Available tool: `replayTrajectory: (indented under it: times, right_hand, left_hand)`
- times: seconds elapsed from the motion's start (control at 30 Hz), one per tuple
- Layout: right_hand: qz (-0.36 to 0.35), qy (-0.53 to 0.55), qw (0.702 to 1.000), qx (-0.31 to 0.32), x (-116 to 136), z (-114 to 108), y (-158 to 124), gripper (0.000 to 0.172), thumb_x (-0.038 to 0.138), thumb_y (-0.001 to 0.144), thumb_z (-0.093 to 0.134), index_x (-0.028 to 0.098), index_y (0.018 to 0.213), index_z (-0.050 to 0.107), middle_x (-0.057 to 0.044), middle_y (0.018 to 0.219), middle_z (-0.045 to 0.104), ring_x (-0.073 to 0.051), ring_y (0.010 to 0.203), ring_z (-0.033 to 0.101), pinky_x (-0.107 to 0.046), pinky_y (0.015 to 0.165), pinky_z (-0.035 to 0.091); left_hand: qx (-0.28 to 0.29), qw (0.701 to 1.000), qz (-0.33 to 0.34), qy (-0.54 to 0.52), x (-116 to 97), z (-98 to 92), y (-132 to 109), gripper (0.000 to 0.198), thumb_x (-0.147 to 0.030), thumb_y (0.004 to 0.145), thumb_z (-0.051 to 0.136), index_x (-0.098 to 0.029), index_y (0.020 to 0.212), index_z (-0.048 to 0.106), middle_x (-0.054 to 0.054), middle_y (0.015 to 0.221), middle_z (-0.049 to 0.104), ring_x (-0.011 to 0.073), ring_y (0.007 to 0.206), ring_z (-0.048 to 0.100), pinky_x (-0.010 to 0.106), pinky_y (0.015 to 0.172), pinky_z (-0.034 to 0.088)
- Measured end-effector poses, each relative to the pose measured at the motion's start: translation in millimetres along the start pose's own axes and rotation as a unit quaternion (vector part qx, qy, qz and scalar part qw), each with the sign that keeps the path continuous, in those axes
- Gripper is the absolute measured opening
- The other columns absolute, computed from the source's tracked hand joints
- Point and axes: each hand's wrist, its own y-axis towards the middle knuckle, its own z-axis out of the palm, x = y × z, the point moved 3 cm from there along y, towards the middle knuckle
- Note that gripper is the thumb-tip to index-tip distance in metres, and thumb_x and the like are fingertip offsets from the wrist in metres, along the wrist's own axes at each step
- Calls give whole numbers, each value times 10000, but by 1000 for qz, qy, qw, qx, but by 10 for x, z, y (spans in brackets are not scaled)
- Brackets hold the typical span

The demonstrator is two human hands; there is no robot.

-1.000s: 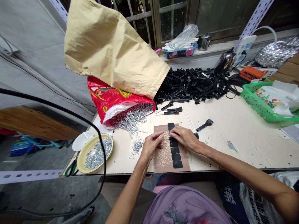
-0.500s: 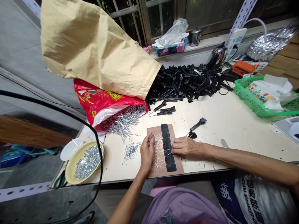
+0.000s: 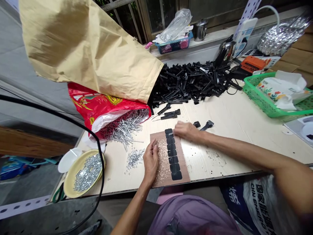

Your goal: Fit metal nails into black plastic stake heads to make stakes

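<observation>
left hand [image 3: 151, 160] flat on the brown board's [image 3: 184, 163] left edge, near side of the desk [image 3: 232, 111], fingers straight, holding nothing, right hand [image 3: 186, 130] at the board's far right corner, just beside a loose black part [image 3: 196, 124], fingers curled, can't tell if gripping anything, screw pile [image 3: 133, 157] just left

Head-worn camera looks down, close over worktable [image 3: 234, 130].

A brown board [image 3: 183, 163] lies flat at the table's [image 3: 232, 114] near edge, bearing a column of black pads [image 3: 172, 152].
</observation>
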Motion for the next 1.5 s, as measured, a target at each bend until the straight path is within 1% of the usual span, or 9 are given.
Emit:
replayTrajectory:
  times: [0.23,0.43,0.57,0.7,0.9,1.07,1.27,1.4,1.5]
  right_hand:
    - [-178,22,980,87,286,35,-234,275,127,945,335,150,814,576,-25,780,559,-123,741,431,-242,579,354]
    - [-134,25,989,64,306,55,-256,297,164,955,332,159,802,587,-28,759,553,-131,724,419,-249,569,325]
    - [-33,19,999,17,317,74,-228,291,199,965,338,150,820,586,-32,775,550,-127,731,433,-238,559,339]
    - [-106,13,993,57,438,51,-345,279,186,961,358,168,815,594,-11,753,551,-120,721,450,-234,547,344]
    - [28,-85,994,68,-36,-413,-533,246,308,931,457,177,821,634,-36,784,591,-140,719,476,-237,550,342]
    - [63,-134,989,6,-288,-479,32,307,370,935,431,172,850,649,-65,845,621,-174,791,479,-269,631,355]
    - [63,-183,981,-2,-499,193,1044,232,303,916,466,173,919,658,-77,871,635,-215,887,446,-309,705,310]
    - [56,-206,976,29,-630,488,1220,243,306,917,452,193,926,667,-85,853,620,-225,884,433,-325,705,276]
    - [51,-213,976,19,-642,519,1165,264,279,930,416,180,896,659,-87,847,600,-212,851,444,-316,703,287]
  left_hand:
    - [-5,1000,6,28,30,15,8,408,-388,900,440,-206,1250,541,90,1058,665,206,964,614,354,878,456]
    - [-2,1000,24,19,61,29,15,401,-383,900,443,-200,1241,549,93,1058,669,201,939,628,354,876,463]
    - [-6,999,31,10,71,26,4,388,-366,897,451,-205,1233,558,98,1139,646,209,987,617,358,895,456]
    - [-2,999,35,-2,85,10,-6,370,-343,895,458,-207,1221,571,99,1184,630,216,1029,603,367,918,444]
    - [-15,999,33,-32,98,-3,-3,340,-333,886,484,-218,1185,599,92,1180,633,214,1056,591,357,914,438]
    - [-29,998,47,-37,34,-37,-76,286,-332,892,481,-222,1100,642,66,1054,662,185,956,609,308,838,458]
    - [-121,988,80,59,168,-594,-152,266,-298,907,449,-209,1060,648,64,943,631,180,883,585,295,772,453]
    - [-144,954,88,248,390,-1016,-50,260,-286,903,452,-198,1001,676,74,868,615,220,862,523,340,773,427]
    - [-120,931,76,336,494,-1105,95,246,-274,893,468,-196,965,690,77,859,608,230,855,477,331,725,418]
